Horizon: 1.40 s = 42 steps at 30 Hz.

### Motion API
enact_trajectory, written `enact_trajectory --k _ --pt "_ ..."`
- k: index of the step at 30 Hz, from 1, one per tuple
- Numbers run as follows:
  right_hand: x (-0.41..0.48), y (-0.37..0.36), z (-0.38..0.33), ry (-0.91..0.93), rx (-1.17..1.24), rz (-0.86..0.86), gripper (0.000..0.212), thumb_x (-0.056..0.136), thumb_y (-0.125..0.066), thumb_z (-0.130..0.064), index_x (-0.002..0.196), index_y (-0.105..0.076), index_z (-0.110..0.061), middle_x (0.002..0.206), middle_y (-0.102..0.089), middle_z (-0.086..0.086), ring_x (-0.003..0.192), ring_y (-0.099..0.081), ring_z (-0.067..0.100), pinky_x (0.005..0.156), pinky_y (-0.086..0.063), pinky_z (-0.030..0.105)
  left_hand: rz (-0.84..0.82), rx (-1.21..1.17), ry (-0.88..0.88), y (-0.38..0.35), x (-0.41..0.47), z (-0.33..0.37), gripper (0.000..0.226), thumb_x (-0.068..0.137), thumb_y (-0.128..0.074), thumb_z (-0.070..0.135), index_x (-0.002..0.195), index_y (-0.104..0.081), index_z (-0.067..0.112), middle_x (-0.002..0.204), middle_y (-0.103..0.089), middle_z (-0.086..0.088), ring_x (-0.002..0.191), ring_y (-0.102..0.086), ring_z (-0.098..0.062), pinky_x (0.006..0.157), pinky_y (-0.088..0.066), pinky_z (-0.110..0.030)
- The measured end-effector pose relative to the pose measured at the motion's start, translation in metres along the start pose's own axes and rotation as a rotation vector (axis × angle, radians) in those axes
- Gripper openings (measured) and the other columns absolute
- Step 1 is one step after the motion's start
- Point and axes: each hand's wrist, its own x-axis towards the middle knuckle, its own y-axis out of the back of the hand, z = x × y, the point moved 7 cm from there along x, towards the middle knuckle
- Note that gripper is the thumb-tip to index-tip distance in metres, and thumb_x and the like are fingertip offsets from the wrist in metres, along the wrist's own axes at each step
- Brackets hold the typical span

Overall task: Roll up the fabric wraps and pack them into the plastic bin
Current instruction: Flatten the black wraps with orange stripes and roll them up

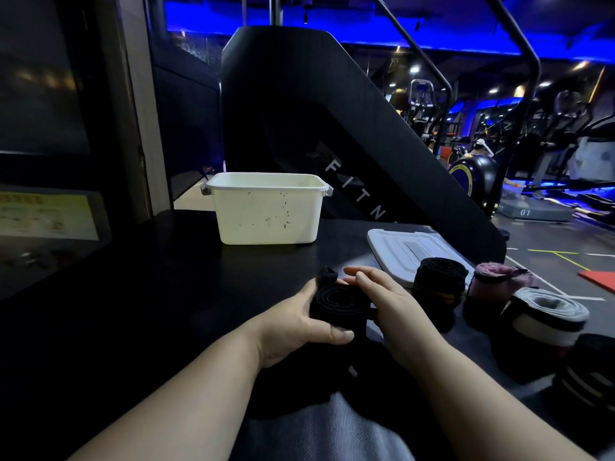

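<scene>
Both hands meet at the middle of the frame around a black wrap [334,302] wound into a roll. The left hand [296,324] grips it with the thumb on the near side, and the right hand [387,302] curls over its right edge. Three finished rolls stand at the right: a black roll [437,277], a pink roll [496,282] and a white-banded roll [545,316]. A white lid [399,249] lies behind them. The white bin [266,211] stands above centre on the dark table [159,294], well apart from the hands.
</scene>
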Motion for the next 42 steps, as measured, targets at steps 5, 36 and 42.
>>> enact_trajectory --k 5,36,42 --pt "-0.001 -0.009 0.0 -0.009 0.081 -0.077 0.027 0.102 -0.044 -0.025 0.114 -0.068 -0.028 0.115 -0.069 0.014 0.111 -0.064 0.023 0.098 -0.049 0.035 -0.004 0.012 0.001 -0.001 0.0 0.001 0.068 0.068 -0.075 0.004 0.127 -0.05 0.029 0.112 -0.069 -0.007 0.105 -0.067 -0.018 0.086 -0.052 -0.028" --pt "-0.001 0.008 -0.001 -0.032 0.319 0.082 0.018 0.09 -0.059 -0.001 0.106 -0.065 -0.008 0.084 -0.069 0.011 0.07 -0.068 0.017 0.059 -0.055 0.023 -0.011 0.035 -0.017 -0.003 0.0 0.0 0.076 0.064 -0.073 0.001 0.132 -0.047 0.023 0.108 -0.067 -0.005 0.101 -0.066 -0.013 0.085 -0.051 -0.024" --pt "-0.001 0.006 -0.006 -0.054 0.284 -0.026 0.031 0.095 -0.046 0.005 0.103 -0.072 -0.011 0.083 -0.071 0.013 0.075 -0.067 0.019 0.068 -0.054 0.024 -0.044 0.058 0.001 -0.003 0.001 -0.001 0.084 0.058 -0.081 0.012 0.131 -0.04 0.024 0.11 -0.064 -0.007 0.1 -0.065 -0.014 0.083 -0.05 -0.025"
